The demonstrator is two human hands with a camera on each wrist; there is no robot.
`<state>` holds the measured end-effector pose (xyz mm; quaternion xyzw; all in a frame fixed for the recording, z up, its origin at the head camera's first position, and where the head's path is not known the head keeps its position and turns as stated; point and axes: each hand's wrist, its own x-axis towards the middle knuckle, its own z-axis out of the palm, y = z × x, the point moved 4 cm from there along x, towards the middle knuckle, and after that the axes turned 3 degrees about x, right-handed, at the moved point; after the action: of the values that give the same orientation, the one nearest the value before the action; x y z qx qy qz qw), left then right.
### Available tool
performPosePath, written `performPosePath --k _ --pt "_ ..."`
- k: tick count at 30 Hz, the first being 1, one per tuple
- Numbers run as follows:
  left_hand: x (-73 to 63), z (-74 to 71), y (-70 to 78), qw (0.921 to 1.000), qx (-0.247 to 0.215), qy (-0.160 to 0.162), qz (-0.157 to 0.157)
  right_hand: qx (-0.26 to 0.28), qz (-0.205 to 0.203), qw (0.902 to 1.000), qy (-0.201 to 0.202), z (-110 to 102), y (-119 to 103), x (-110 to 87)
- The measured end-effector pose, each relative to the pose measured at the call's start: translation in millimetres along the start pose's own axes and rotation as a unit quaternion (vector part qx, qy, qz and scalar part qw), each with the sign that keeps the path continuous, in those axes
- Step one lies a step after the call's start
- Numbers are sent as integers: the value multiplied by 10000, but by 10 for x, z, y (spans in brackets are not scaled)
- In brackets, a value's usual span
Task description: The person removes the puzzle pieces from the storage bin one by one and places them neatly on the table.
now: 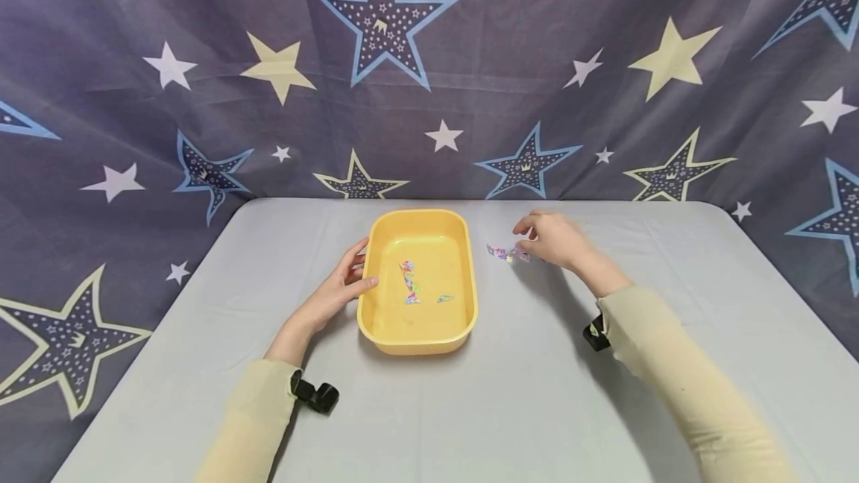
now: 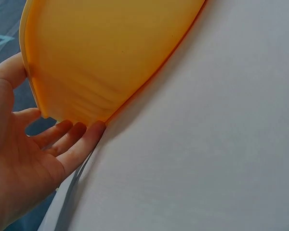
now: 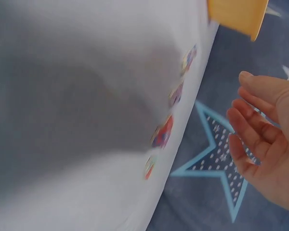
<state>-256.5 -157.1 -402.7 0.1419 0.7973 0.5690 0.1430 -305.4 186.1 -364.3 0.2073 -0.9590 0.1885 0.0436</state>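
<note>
A yellow plastic tub stands on the table, with small multicoloured pieces in a row on its floor and a separate greenish one to their right. My left hand holds the tub's left side, thumb over the rim. In the left wrist view its fingers lie against the outer wall and lower edge. Right of the tub, my right hand hovers beside a short row of similar bright pieces. The right wrist view shows several such pieces, and that hand's fingers loosely bent with nothing between them.
A pale grey cloth covers the table. Behind it hangs a dark curtain printed with stars, close to the table's back edge. Black camera mounts sit on both wrists.
</note>
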Motion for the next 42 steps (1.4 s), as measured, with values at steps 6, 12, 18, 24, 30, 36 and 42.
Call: performPosePath --k 6,12,18,24,30,36,42 --pt "5 -6 -8 10000 -2 2 -6 14 -334 9994 28 33 -220 29" --pt "4 -8 -10 10000 0 2 -8 86 -613 9981 23 68 -431 53" --pt "3 1 -2 10000 -5 6 -29 12 -861 9963 55 95 -626 60" --pt "1 3 2 10000 -18 10 -22 111 -1163 9931 90 133 -786 58" --pt "3 1 9 10000 -16 8 -39 76 -1542 9879 -156 215 -961 66" --pt "3 -3 13 10000 -14 43 -50 -63 -1748 9836 -434 319 -1116 68" --pt "-1 0 8 10000 8 32 -36 -65 -1721 9825 -709 432 -1194 88"
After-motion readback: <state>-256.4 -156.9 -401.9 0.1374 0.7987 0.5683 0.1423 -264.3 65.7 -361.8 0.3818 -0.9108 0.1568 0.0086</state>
